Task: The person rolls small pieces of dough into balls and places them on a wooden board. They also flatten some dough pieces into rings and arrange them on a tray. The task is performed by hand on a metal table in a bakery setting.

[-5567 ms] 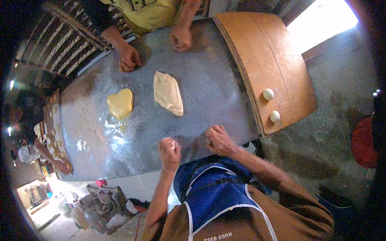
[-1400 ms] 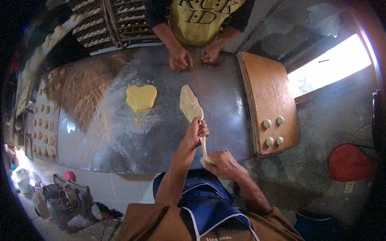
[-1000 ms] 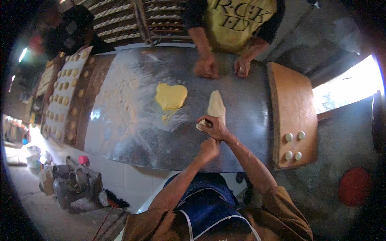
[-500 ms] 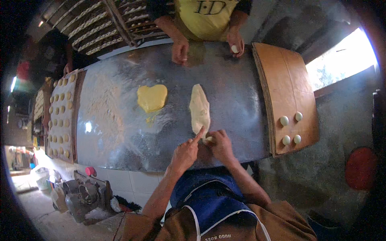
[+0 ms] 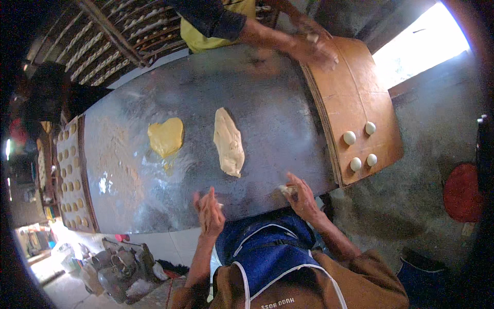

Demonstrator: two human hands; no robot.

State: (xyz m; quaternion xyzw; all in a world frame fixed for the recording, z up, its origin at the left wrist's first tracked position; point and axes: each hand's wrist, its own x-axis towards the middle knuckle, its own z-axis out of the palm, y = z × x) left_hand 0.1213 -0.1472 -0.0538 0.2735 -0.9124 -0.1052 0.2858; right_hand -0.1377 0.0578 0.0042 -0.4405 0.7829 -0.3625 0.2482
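A long, flattened piece of pale dough [image 5: 228, 143] lies in the middle of the dark metal worktable [image 5: 272, 123]. Below and left of it, my left hand [image 5: 210, 215] is partly blurred, and a small pale piece of dough shows at its inner edge. My right hand [image 5: 304, 201], near the table's front edge, has its fingers curled round another small dough piece [image 5: 286, 190]. Left of the long dough sits a yellow, heart-shaped slab [image 5: 166, 136], soft and shiny. Neither of my hands touches the long dough.
Several round dough balls [image 5: 350, 137] rest on a wooden board [image 5: 355, 98] at the right. Across the table a co-worker's hands [image 5: 316, 49] reach over that board. A tray [image 5: 80, 175] of dough rounds stands at the left. Flour [image 5: 116, 154] dusts the table's left side.
My hands have moved apart and away from the long dough's near end, each with a small piece. The co-worker's arms have swung right, over the board. The view has shifted and tilted.
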